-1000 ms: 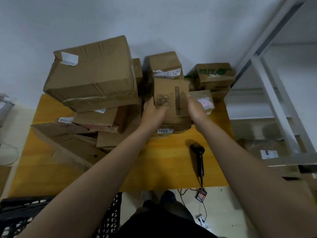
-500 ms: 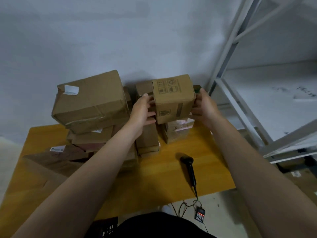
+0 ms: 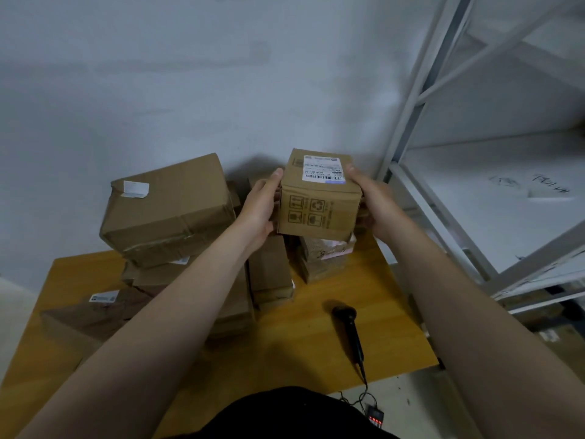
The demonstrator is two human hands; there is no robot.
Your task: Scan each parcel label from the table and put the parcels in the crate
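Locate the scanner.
Head view, right of centre: the scanner lies on the table, just in front of the stacked boxes, below the held parcel.

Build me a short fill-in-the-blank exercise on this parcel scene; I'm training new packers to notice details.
1. The left hand and right hand grip one small parcel, whose white label sits on its ____ face.
2. The black scanner lies on the table, held by ____ hand.
3. The white shelving stands to the person's ____.
Missing words: top; neither; right.
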